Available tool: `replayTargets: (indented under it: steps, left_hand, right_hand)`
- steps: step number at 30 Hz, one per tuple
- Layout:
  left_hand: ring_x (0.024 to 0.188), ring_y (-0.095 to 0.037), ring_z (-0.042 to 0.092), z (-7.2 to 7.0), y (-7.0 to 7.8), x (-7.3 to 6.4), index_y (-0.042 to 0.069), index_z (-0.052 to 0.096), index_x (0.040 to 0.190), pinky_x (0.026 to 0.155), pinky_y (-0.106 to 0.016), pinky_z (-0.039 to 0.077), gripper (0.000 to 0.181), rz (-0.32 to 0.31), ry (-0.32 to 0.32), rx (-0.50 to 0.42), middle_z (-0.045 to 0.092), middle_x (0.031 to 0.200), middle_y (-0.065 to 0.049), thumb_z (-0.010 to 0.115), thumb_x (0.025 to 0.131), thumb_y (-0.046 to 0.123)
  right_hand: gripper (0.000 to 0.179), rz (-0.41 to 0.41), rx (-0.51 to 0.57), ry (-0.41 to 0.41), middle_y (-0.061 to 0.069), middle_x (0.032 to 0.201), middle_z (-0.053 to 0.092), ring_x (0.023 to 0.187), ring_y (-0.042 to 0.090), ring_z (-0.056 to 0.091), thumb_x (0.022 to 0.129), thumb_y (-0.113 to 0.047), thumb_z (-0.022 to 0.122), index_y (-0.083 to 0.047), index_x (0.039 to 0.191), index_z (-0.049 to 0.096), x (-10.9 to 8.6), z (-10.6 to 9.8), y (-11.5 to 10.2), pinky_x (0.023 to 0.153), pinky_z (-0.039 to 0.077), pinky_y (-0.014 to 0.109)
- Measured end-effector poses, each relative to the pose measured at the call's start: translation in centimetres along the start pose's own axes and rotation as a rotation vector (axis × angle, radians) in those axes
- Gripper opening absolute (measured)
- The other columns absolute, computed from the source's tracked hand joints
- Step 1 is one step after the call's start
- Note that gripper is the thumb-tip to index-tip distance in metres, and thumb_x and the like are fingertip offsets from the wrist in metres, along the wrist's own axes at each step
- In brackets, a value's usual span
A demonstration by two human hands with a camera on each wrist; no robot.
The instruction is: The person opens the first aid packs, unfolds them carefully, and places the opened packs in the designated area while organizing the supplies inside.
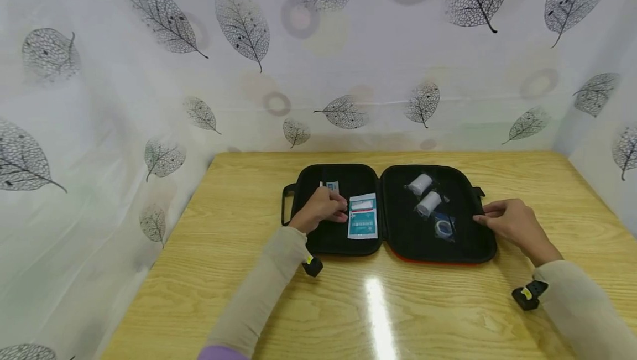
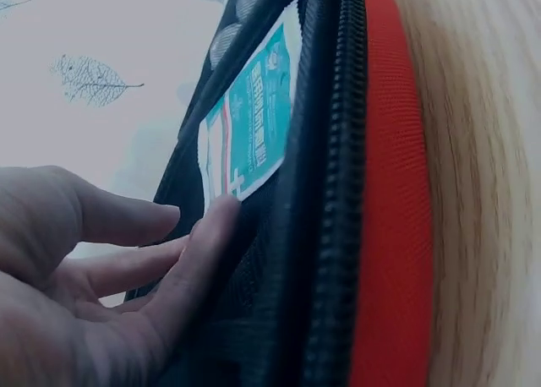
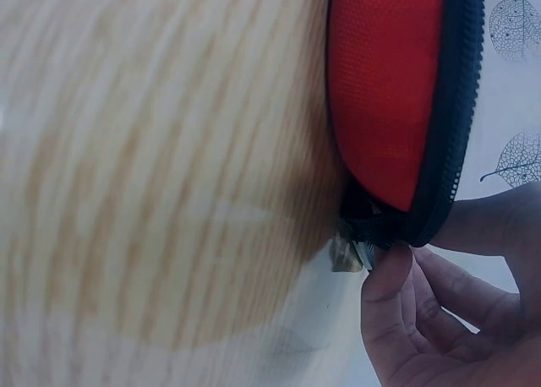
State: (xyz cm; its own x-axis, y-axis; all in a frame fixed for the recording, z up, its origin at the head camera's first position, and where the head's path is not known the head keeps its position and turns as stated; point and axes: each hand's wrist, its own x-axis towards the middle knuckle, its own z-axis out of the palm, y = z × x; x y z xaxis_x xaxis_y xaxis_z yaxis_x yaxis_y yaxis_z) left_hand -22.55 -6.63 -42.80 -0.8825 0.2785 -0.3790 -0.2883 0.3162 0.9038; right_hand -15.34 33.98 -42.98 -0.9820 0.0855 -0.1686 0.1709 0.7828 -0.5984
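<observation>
A zippered case [image 1: 428, 249], red outside and black inside, lies unfolded on the table. My left hand [image 1: 320, 208] is over its left half, fingers loosely bent with nothing between them. In the left wrist view, its fingertips come right to the end of a white and teal packet [image 2: 254, 117]. A small blue and white packet [image 1: 332, 186] shows just beyond that hand. My right hand [image 3: 456, 294] pinches the rim of the right half between thumb and fingers. Two white rolls [image 1: 429, 203] in clear wrap and a clear bag with a ring-shaped roll [image 1: 444, 228] lie in that half.
The wooden table [image 1: 209, 271] extends around the case. A handle [image 1: 286, 205] sticks out at the case's left side. Behind the table hangs a pale curtain [image 1: 318, 72] with a leaf print, which also runs along the left and right sides.
</observation>
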Motion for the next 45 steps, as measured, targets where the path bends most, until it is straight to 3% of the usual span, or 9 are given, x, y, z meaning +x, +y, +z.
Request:
replayTargets:
  steps: [5, 20, 37, 45]
  left_hand:
    - [0.074, -0.018, 0.071, -0.1, -0.2, 0.2, -0.01, 0.065, 0.118, 0.072, -0.029, 0.061, 0.022, -0.012, -0.038, 0.001, 0.067, 0.102, -0.018, 0.054, 0.102, -0.001]
    - [0.07, -0.017, 0.068, 0.9, -0.3, 1.0, -0.009, 0.067, 0.117, 0.07, -0.028, 0.061, 0.022, -0.056, -0.018, 0.031, 0.067, 0.096, -0.018, 0.056, 0.099, -0.003]
    - [0.073, -0.019, 0.064, 1.0, -0.4, 0.9, -0.009, 0.066, 0.115, 0.072, -0.03, 0.061, 0.022, -0.018, -0.013, 0.028, 0.062, 0.095, -0.017, 0.052, 0.099, -0.005]
    - [0.073, -0.018, 0.063, 0.9, -0.2, 0.7, -0.009, 0.065, 0.117, 0.071, -0.029, 0.061, 0.022, -0.003, -0.011, 0.024, 0.06, 0.095, -0.016, 0.052, 0.1, -0.004]
  right_hand:
    - [0.057, 0.0, -0.005, 0.0, 0.032, 0.105, 0.068, 0.099, 0.049, 0.063, 0.095, -0.027, 0.072, 0.021, 0.122, 0.058, 0.0, 0.0, 0.1, 0.079, 0.056, 0.054]
    - [0.057, 0.013, 0.006, -0.01, 0.032, 0.104, 0.068, 0.099, 0.049, 0.062, 0.095, -0.027, 0.072, 0.021, 0.122, 0.058, -0.2, 0.2, 0.4, 0.078, 0.056, 0.053]
    - [0.055, -0.012, 0.01, 0.005, 0.031, 0.102, 0.069, 0.096, 0.046, 0.065, 0.095, -0.026, 0.072, 0.021, 0.12, 0.059, -0.1, 0.1, 0.2, 0.074, 0.058, 0.049]
    - [0.055, -0.02, 0.007, 0.013, 0.031, 0.101, 0.069, 0.095, 0.047, 0.065, 0.094, -0.025, 0.073, 0.022, 0.12, 0.059, -0.2, 0.1, 0.0, 0.077, 0.058, 0.052]
